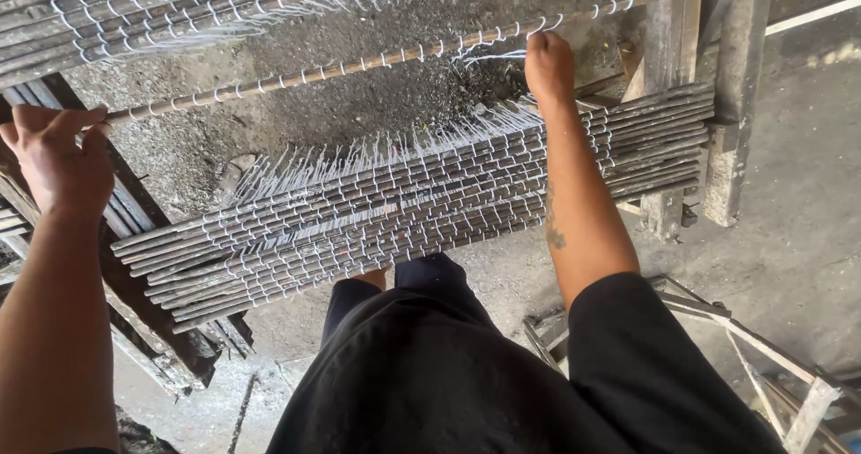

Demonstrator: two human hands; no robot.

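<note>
A long thin rod [359, 62] strung with white thread loops runs slantwise from lower left to upper right. My left hand [56, 153] grips its left end, and my right hand [549, 64] is closed around it further right, among loose white threads. Below the rod, nearer my body, lies a mat of several dark rods [404, 207] bound side by side with white string, its loose thread ends fanning toward the single rod. A second bound mat [152, 10] lies at the top left, beyond the rod.
Wooden frame posts [673, 32] stand at the right, dark planks [152, 319] support the mat at the left. Gritty concrete floor [359, 104] lies under the threads. A wooden frame [762, 346] lies at lower right. My dark clothing [448, 364] fills the bottom.
</note>
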